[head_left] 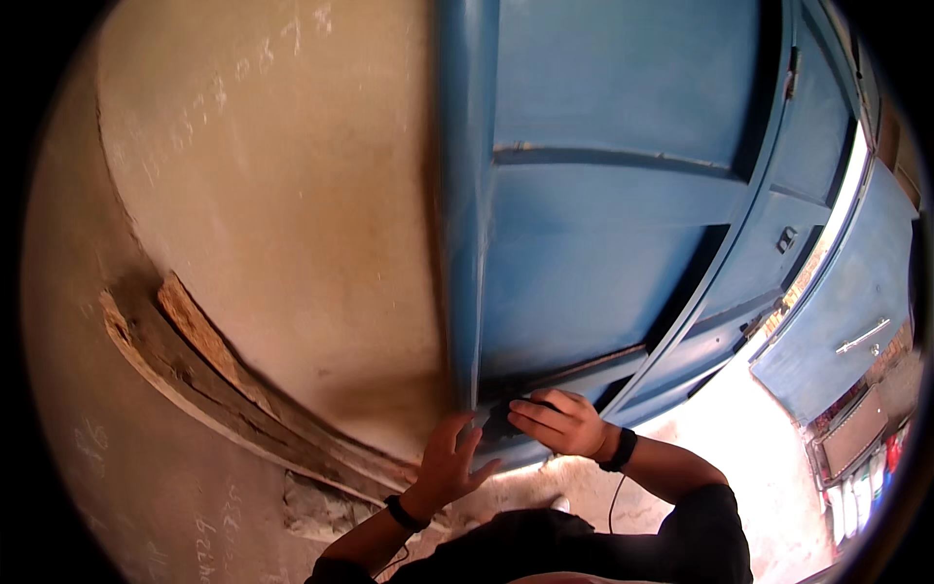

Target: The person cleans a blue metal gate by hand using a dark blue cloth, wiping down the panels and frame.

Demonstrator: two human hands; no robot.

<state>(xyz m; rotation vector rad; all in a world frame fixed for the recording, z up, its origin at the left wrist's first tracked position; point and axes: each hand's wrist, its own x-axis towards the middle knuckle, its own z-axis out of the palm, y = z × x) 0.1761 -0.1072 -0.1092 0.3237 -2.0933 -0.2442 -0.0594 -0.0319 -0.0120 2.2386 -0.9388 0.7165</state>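
At far left, two lengths of rough timber [215, 347] lie along the edge of the beige wall [292, 195], whose surface bears pale chalk marks. Right of these, my left hand [448, 470], with a black band [405, 513] at the wrist, is open: fingers raised and parted, thumb extended to the right, nothing visible in its grasp. Its fingertips meet the lower end of the blue door post [464, 243] in view; whether they touch it I cannot tell. At centre stands the blue metal door [593, 292], with recessed panels, its lower part in front of my hands. Just right of the left hand, my right hand [562, 424], also wearing a black wristband [619, 451], has its fingers bent against a dark patch low on the door; whether they grasp anything I cannot tell. At far right, another blue door leaf [827, 302] carries a pale bar handle [863, 337].
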